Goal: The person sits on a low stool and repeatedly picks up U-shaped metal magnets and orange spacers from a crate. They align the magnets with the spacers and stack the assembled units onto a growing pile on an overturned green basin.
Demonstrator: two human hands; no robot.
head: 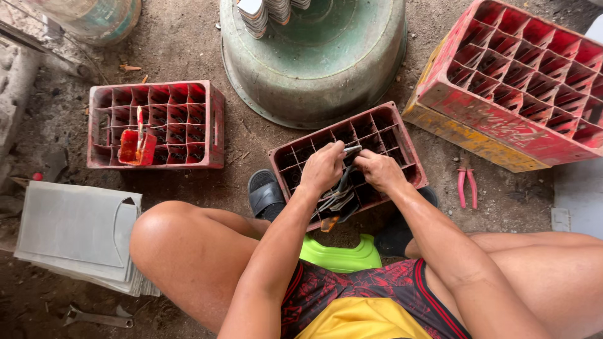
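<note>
An upturned green basin sits far and centre on the dirt floor, with small stacked pieces resting on its flat base, probably parked there for easy reach. To its right two crates are stacked, a red crate tilted on a yellow one. Far left a smaller red crate holds a red tub in its cells. Near left lies a pile of grey sheets. Between the person's knees a dark red crate serves as a work rest, low and close to the green stool. Over it the left hand is clenched around a dark metal tool, and the right hand pinches a small metal strip at its far end (the exact grip of the fingers is partly hidden). Pink pliers lie to the right, a wrench near left.
</note>
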